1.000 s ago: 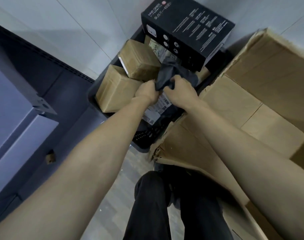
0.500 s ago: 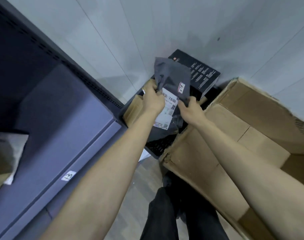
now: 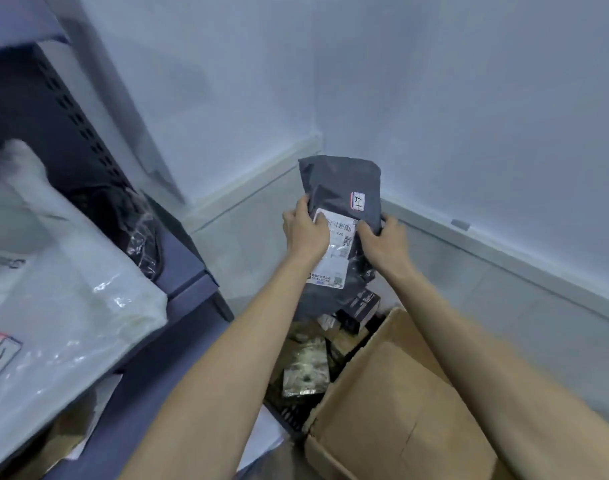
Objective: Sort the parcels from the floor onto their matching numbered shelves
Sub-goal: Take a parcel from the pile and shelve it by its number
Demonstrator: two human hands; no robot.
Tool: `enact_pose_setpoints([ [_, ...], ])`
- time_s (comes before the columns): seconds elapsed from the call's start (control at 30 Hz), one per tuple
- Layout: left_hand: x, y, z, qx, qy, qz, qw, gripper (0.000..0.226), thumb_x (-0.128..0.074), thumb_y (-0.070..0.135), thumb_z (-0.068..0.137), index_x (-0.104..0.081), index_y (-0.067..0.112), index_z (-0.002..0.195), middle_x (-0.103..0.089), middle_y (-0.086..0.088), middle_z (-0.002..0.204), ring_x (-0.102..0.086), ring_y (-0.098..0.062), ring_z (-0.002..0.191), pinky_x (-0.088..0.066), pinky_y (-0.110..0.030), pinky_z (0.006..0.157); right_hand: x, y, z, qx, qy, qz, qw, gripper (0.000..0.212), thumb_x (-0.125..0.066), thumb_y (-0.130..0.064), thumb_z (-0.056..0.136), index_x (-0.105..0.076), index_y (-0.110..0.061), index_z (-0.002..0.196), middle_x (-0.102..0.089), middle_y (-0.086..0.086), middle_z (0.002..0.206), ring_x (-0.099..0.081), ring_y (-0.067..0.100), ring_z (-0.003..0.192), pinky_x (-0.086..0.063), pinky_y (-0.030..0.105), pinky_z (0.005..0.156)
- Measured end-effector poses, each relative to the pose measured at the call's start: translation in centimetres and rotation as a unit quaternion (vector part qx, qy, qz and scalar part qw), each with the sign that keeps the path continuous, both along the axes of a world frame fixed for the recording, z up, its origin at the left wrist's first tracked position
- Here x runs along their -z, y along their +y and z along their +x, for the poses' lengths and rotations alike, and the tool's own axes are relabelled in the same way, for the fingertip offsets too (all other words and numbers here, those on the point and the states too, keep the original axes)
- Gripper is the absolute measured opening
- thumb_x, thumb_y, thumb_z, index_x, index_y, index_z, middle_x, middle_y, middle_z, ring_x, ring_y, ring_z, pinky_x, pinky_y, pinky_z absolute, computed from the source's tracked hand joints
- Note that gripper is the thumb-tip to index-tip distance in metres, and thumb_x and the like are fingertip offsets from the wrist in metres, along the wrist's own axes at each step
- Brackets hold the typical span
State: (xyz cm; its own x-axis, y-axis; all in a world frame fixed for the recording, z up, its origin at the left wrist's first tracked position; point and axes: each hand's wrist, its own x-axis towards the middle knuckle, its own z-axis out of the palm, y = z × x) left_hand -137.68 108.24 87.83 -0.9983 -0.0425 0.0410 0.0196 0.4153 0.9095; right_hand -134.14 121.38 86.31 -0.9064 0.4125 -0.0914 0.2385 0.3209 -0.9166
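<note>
Nearest the camera, at the bottom right of the frame, an open cardboard box is seen, and between it and the forearms a dark crate of unsorted parcels is glimpsed on the floor. At the left of the frame, a white plastic parcel with a handwritten number sticker is already lying on a blue shelf, with a dark wrapped item behind it, so part of the sorting can be judged done. Much is judged to be left: several parcels remain in the crate, and the one in hand has not yet been shelved.

Further out, at the centre of the frame, a grey mailer bag is held upright in the air before the white wall, above the crate. Its left edge is gripped by the left hand, fingers curled round it over the shipping label; its right edge is pinched by the right hand. A small sticker with a handwritten number is turned toward the camera; the number cannot be read with certainty.

Compared with half a second ago, the bag has been lifted higher and clear of the crate, the view has been raised so that the black carton is largely hidden below, and the shelf with the white parcel has been brought into the left of the frame.
</note>
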Motion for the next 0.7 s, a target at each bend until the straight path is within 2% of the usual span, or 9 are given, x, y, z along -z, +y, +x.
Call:
enact_pose_setpoints([
  [0.07, -2.8, 0.1, 0.5, 0.012, 0.009, -0.005, 1.000, 0.048, -0.046, 0.014, 0.097, -0.042, 0.020, 0.144, -0.038, -0.012, 0.131, -0.039, -0.023, 0.127, -0.028, -0.025, 0.105, -4.1, -0.2, 0.7, 0.004, 0.032, 0.017, 0.999, 0.047, -0.054, -0.040, 0.081, -0.054, -0.009, 0.117, -0.053, 0.009, 0.116, -0.056, 0.027, 0.105, -0.051, 0.038, 0.084],
  [0.1, -4.0, -0.1, 0.8, 0.019, 0.019, -0.007, 1.000, 0.048, -0.046, 0.014, 0.096, -0.043, 0.021, 0.144, -0.038, -0.011, 0.129, -0.039, -0.025, 0.128, -0.030, -0.028, 0.107, -5.6, -0.3, 0.9, 0.002, 0.049, 0.020, 0.999, 0.034, -0.054, -0.032, 0.086, -0.054, -0.010, 0.112, -0.051, 0.009, 0.116, -0.055, 0.024, 0.099, -0.047, 0.032, 0.077],
  [0.17, -6.2, -0.8, 1.6, 0.022, 0.048, -0.015, 0.998, 0.047, -0.047, 0.015, 0.094, -0.045, 0.020, 0.141, -0.041, -0.010, 0.126, -0.043, -0.029, 0.126, -0.036, -0.036, 0.108, -7.9, -0.6, 1.4, -0.005, 0.081, 0.027, 0.996, 0.025, -0.053, -0.030, 0.088, -0.055, -0.011, 0.104, -0.052, 0.011, 0.114, -0.054, 0.022, 0.093, -0.042, 0.027, 0.071],
  [0.27, -9.1, -2.3, 3.6, -0.001, 0.087, 0.002, 0.996, 0.049, -0.049, 0.014, 0.094, -0.042, 0.019, 0.142, -0.047, -0.008, 0.130, -0.047, -0.023, 0.123, -0.038, -0.031, 0.100, -10.4, -2.1, 2.8, -0.026, 0.130, 0.028, 0.991, 0.042, -0.051, -0.047, 0.077, -0.059, -0.013, 0.101, -0.060, 0.012, 0.109, -0.057, 0.021, 0.091, -0.043, 0.029, 0.069],
  [0.33, -10.2, -3.5, 5.4, -0.025, 0.111, 0.027, 0.993, 0.050, -0.051, 0.012, 0.093, -0.041, 0.018, 0.142, -0.050, -0.006, 0.133, -0.049, -0.020, 0.121, -0.041, -0.032, 0.101, -11.2, -3.1, 4.1, -0.043, 0.153, 0.024, 0.987, 0.055, -0.049, -0.053, 0.070, -0.060, -0.011, 0.105, -0.062, 0.012, 0.108, -0.060, 0.024, 0.096, -0.049, 0.033, 0.074],
  [0.4, -10.7, -4.7, 7.6, -0.048, 0.126, 0.045, 0.990, 0.050, -0.052, 0.011, 0.091, -0.040, 0.017, 0.140, -0.053, -0.005, 0.131, -0.053, -0.021, 0.118, -0.044, -0.035, 0.100, -11.7, -4.2, 5.8, -0.062, 0.166, 0.018, 0.984, 0.061, -0.051, -0.050, 0.069, -0.059, -0.008, 0.111, -0.061, 0.012, 0.112, -0.059, 0.025, 0.103, -0.052, 0.037, 0.084],
  [0.53, -11.0, -7.1, 12.9, -0.113, 0.129, 0.047, 0.984, 0.051, -0.051, 0.007, 0.092, -0.038, 0.018, 0.139, -0.055, 0.003, 0.120, -0.054, -0.014, 0.105, -0.037, -0.021, 0.082, -12.1, -6.5, 9.9, -0.116, 0.168, 0.026, 0.979, 0.054, -0.061, -0.031, 0.082, -0.048, -0.009, 0.130, -0.052, 0.008, 0.127, -0.057, 0.020, 0.110, -0.049, 0.042, 0.097],
  [0.63, -10.8, -9.3, 17.7, -0.163, 0.132, 0.048, 0.976, 0.053, -0.051, 0.007, 0.091, -0.036, 0.019, 0.140, -0.056, -0.001, 0.130, -0.055, -0.016, 0.116, -0.040, -0.025, 0.092, -11.9, -8.4, 12.9, -0.167, 0.161, 0.025, 0.972, 0.052, -0.062, -0.026, 0.085, -0.047, -0.009, 0.131, -0.051, 0.006, 0.127, -0.057, 0.018, 0.109, -0.048, 0.036, 0.093],
  [0.7, -10.7, -10.8, 21.4, -0.193, 0.126, 0.044, 0.972, 0.058, -0.050, 0.008, 0.091, -0.031, 0.022, 0.144, -0.055, -0.003, 0.134, -0.055, -0.019, 0.119, -0.044, -0.033, 0.098, -11.6, -10.1, 15.0, -0.207, 0.155, 0.014, 0.966, 0.057, -0.062, -0.035, 0.077, -0.050, -0.013, 0.128, -0.055, 0.006, 0.124, -0.061, 0.017, 0.105, -0.052, 0.037, 0.091],
])
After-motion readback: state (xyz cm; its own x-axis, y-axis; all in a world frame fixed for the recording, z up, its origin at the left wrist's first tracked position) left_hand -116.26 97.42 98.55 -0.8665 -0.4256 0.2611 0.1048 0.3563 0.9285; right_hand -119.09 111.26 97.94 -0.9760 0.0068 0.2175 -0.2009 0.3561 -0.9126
